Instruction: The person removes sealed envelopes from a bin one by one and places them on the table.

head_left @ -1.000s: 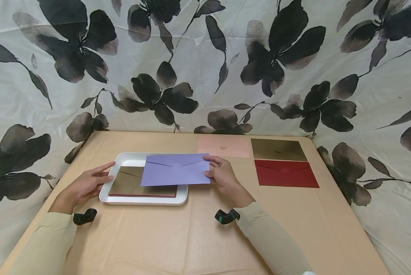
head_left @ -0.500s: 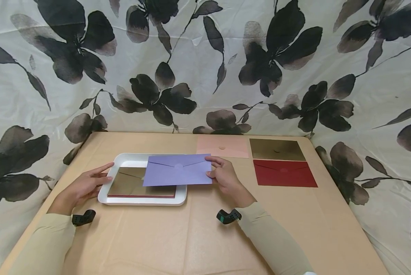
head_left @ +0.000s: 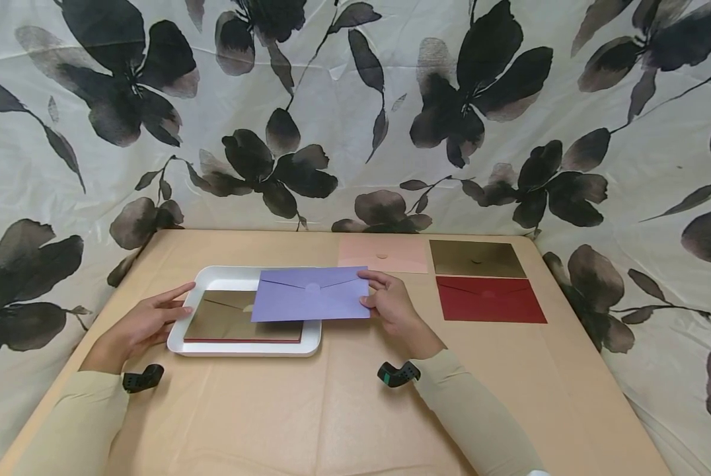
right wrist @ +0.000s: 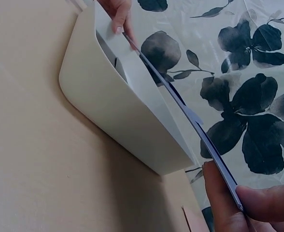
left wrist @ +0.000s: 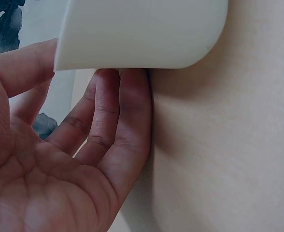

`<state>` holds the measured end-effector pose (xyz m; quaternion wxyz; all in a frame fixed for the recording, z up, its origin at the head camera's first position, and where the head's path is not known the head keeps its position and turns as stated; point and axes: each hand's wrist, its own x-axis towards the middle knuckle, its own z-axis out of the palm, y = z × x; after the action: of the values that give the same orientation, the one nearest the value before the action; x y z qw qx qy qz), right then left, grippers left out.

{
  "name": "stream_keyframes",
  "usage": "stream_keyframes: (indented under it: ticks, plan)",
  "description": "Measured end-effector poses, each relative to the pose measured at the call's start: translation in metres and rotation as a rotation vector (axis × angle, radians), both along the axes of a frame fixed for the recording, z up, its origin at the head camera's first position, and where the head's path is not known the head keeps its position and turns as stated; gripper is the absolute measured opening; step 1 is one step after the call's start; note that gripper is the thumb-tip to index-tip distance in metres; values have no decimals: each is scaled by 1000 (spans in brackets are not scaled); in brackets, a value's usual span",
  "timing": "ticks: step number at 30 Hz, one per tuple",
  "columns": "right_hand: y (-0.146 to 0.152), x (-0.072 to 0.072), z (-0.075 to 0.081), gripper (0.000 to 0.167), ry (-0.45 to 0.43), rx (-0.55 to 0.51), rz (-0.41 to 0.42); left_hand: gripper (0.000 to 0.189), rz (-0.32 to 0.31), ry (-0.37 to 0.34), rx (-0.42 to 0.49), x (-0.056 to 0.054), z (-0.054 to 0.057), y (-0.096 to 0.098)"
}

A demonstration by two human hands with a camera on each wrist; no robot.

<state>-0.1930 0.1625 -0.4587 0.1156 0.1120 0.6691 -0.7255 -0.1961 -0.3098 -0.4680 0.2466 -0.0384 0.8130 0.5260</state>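
In the head view a white tray [head_left: 184, 348] holds a gold envelope [head_left: 219, 324], with a red edge showing beneath it. My left hand [head_left: 144, 324] grips the tray's left end. The left wrist view shows several fingers [left wrist: 132, 111] tucked under the tray's rim, and another finger reaches the rim's side. My right hand [head_left: 394, 307] pinches a lavender envelope [head_left: 308, 297] by its right edge, thumb against the fingers. This envelope is held above the tray's right part, covering some of the gold one. In the right wrist view it appears edge-on and slanted above the tray wall [right wrist: 118, 111].
At the table's back right lie a pink envelope [head_left: 382, 254], another gold envelope [head_left: 477, 258] and a red envelope [head_left: 491, 299]. A floral curtain [head_left: 343, 132] hangs behind the table [head_left: 355, 403]. Each wrist wears a black band [head_left: 143, 378].
The lavender envelope and my right hand have shifted slightly right relative to the tray, exposing a little more of the gold envelope. My left hand keeps its place on the tray. The view drifts slightly.
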Motion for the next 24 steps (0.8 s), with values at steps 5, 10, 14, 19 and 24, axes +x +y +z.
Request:
stream_keyframes:
  ticks: [5,10,14,19,24]
  plan:
    - [2,0,-1,56,0,0,-7,78,0,4,5,1,-1,0]
    - [4,0,-2,56,4,-2,-10,79,3,3,-2,1,-1,-1]
    - [5,0,-4,55,2,1,-11,78,4,0,-5,2,0,0]
    - [8,0,-6,55,8,6,-16,78,2,1,-12,1,1,1]
    - [11,1,-4,56,7,10,-17,77,2,3,-5,1,2,0]
